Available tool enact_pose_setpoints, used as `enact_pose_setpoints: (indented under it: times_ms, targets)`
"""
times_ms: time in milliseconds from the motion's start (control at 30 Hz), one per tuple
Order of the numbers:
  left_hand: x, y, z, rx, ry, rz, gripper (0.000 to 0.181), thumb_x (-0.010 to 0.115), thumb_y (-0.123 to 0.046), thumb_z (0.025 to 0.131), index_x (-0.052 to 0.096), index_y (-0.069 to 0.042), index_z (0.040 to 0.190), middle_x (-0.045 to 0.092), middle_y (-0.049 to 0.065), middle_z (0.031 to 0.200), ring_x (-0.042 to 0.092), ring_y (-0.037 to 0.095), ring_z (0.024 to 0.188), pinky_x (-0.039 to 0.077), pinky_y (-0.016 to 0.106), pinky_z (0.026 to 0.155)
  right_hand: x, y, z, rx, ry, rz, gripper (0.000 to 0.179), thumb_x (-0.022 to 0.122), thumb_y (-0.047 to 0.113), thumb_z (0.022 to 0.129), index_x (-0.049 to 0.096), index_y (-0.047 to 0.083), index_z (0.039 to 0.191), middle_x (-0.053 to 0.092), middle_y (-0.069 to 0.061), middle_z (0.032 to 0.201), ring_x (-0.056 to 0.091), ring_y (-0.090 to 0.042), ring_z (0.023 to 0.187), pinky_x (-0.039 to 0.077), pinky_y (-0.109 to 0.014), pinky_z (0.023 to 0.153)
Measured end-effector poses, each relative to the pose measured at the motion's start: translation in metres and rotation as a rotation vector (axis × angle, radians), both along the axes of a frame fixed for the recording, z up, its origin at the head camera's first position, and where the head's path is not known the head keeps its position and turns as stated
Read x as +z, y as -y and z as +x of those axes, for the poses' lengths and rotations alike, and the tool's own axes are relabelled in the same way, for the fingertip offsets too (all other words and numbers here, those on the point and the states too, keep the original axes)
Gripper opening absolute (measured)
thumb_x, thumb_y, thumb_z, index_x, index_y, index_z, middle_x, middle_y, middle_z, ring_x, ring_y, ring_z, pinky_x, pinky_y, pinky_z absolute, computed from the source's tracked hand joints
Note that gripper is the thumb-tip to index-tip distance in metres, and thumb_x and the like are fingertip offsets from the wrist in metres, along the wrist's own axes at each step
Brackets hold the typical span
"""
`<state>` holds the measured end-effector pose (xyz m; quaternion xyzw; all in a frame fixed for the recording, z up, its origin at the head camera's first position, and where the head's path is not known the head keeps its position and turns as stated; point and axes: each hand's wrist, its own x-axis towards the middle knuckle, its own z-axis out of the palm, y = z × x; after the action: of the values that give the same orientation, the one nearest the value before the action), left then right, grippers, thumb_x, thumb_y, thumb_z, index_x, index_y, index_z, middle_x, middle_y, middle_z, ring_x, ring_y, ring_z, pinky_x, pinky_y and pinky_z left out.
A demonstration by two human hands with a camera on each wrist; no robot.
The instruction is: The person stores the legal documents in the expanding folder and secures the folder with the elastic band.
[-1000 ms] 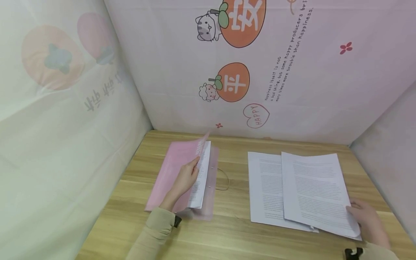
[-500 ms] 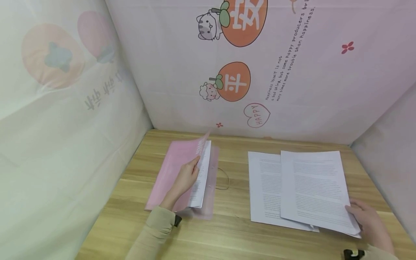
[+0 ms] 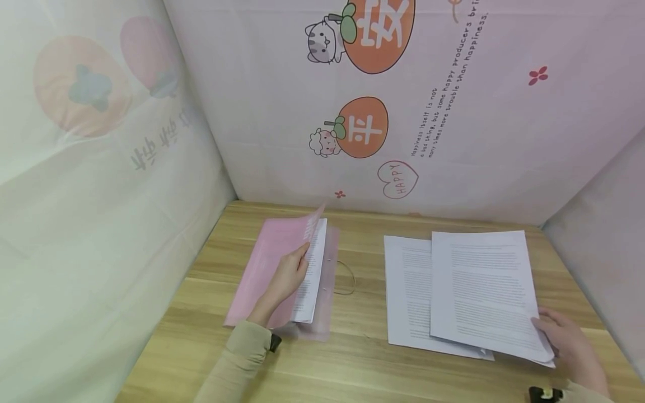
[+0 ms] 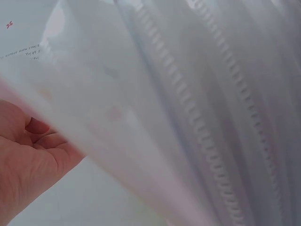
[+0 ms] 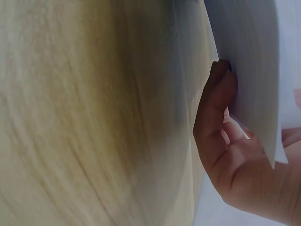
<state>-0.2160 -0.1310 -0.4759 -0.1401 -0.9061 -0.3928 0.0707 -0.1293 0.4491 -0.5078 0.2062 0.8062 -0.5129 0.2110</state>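
My left hand (image 3: 288,274) grips the raised cover edge of a pink folder (image 3: 262,257) on the table's left. White printed sheets (image 3: 313,274) show inside it, under the cover. In the left wrist view the hand (image 4: 37,155) pinches the cover beside clear plastic pockets (image 4: 141,117). At the right, my right hand (image 3: 566,336) holds printed papers (image 3: 484,291) by their lower right edge, thumb on top and fingers beneath. They are tilted, lifted at that corner, and overlap another printed stack (image 3: 408,291). The right wrist view shows curled fingers (image 5: 216,103) under the papers (image 5: 254,66).
A thin elastic loop (image 3: 353,277) sticks out from the folder's right side onto the wooden table (image 3: 353,364). Cloth-covered walls stand at the back (image 3: 282,140), left (image 3: 101,224) and right (image 3: 599,212).
The held papers have shifted slightly to the left with my right hand, further over the other stack, and their top edge has straightened. My left hand and the folder look the same.
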Motion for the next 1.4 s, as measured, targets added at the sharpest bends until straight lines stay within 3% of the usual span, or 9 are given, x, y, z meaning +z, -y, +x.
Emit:
enact_pose_setpoints:
  times_ms: [200, 333, 1000, 1133, 1267, 1400]
  targets:
    - [0.001, 0.001, 0.0, -0.005, -0.001, 0.0, 0.049, 0.043, 0.0, 0.093, 0.048, 0.01, 0.14, 0.04, -0.003, 0.068, 0.038, 0.009, 0.06, 0.044, 0.023, 0.064, 0.0, 0.004, -0.001, 0.018, -0.017, 0.023, 0.071, 0.031, 0.033, 0.106, 0.0, -0.012, 0.152, 0.059, 0.02, 0.087, 0.06, -0.006, 0.081, 0.055, -0.032, 0.074]
    - [0.003, 0.002, 0.0, -0.009, 0.002, -0.01, 0.049, 0.044, 0.0, 0.092, 0.048, 0.011, 0.14, 0.037, -0.003, 0.067, 0.034, 0.009, 0.057, 0.04, 0.021, 0.057, 0.001, 0.008, 0.0, 0.047, -0.04, 0.04, 0.071, 0.031, 0.033, 0.107, 0.001, -0.014, 0.151, 0.059, 0.02, 0.088, 0.06, -0.005, 0.081, 0.054, -0.029, 0.073]
    - [0.007, 0.005, -0.001, -0.02, 0.019, 0.005, 0.049, 0.043, 0.0, 0.094, 0.045, 0.011, 0.141, 0.054, 0.009, 0.074, 0.035, 0.007, 0.053, 0.034, 0.016, 0.048, -0.005, 0.02, -0.001, 0.042, -0.08, 0.007, 0.067, 0.033, 0.029, 0.106, 0.006, -0.015, 0.148, 0.062, 0.019, 0.083, 0.062, -0.006, 0.076, 0.055, -0.029, 0.071]
    - [0.007, 0.005, 0.0, -0.017, 0.012, 0.004, 0.05, 0.044, 0.001, 0.093, 0.044, 0.011, 0.142, 0.058, 0.012, 0.078, 0.035, 0.008, 0.054, 0.034, 0.016, 0.048, -0.008, 0.022, 0.002, 0.036, -0.111, -0.021, 0.059, 0.038, 0.028, 0.106, 0.023, -0.015, 0.143, 0.063, 0.02, 0.083, 0.063, -0.006, 0.077, 0.055, -0.029, 0.071]
    - [0.008, 0.005, 0.0, -0.014, 0.002, -0.001, 0.05, 0.044, 0.001, 0.093, 0.044, 0.011, 0.142, 0.061, 0.017, 0.083, 0.035, 0.008, 0.055, 0.035, 0.017, 0.05, -0.011, 0.024, 0.004, 0.021, -0.157, -0.076, 0.03, 0.044, 0.028, 0.105, 0.047, 0.01, 0.128, 0.064, 0.02, 0.084, 0.063, -0.006, 0.077, 0.055, -0.028, 0.07]
    - [0.008, 0.006, 0.0, -0.019, 0.001, 0.002, 0.05, 0.044, 0.001, 0.093, 0.044, 0.011, 0.142, 0.064, 0.021, 0.086, 0.034, 0.008, 0.054, 0.036, 0.017, 0.05, -0.009, 0.031, 0.001, 0.037, -0.178, -0.052, 0.05, 0.043, 0.028, 0.105, 0.036, -0.006, 0.142, 0.062, 0.022, 0.084, 0.061, -0.004, 0.077, 0.054, -0.026, 0.07]
